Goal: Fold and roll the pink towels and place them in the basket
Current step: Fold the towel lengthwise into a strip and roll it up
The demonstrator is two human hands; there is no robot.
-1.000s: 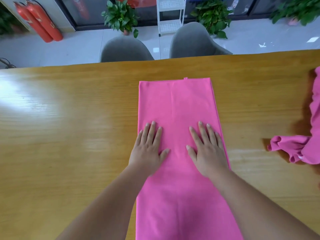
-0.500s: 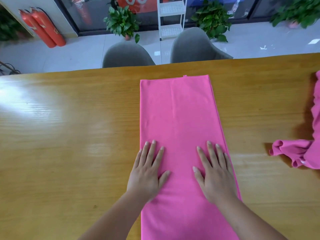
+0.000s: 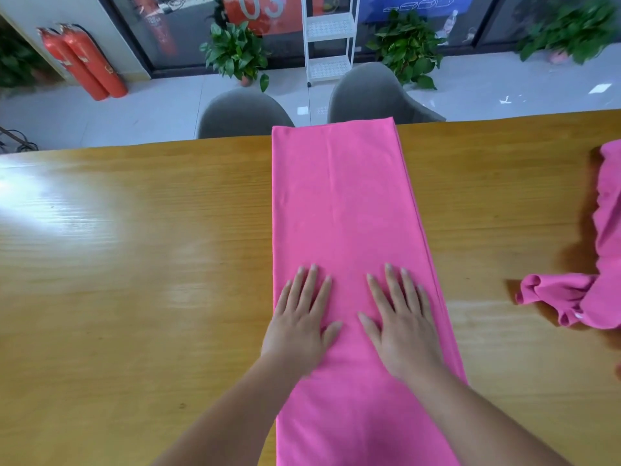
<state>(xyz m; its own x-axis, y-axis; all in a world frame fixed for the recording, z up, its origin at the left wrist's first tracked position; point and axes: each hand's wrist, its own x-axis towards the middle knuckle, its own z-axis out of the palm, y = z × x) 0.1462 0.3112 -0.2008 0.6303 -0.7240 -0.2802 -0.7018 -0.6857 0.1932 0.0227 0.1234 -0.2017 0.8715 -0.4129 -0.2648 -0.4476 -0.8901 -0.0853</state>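
My left hand (image 3: pixel 297 326) and right hand (image 3: pixel 401 326) lie open, flat on the soft, light towel (image 3: pixel 339 203); I'd pinch its near-edge corners.

Glossy wooden table (image 3: pixel 134 264), folded pink towel (image 3: pixel 339 203) flat, crumpled pink towel (image 3: pixel 601 264) right

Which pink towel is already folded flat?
The middle towel, a long smooth strip under both hands (left hand, right hand). The right towel lies crumpled, untouched.
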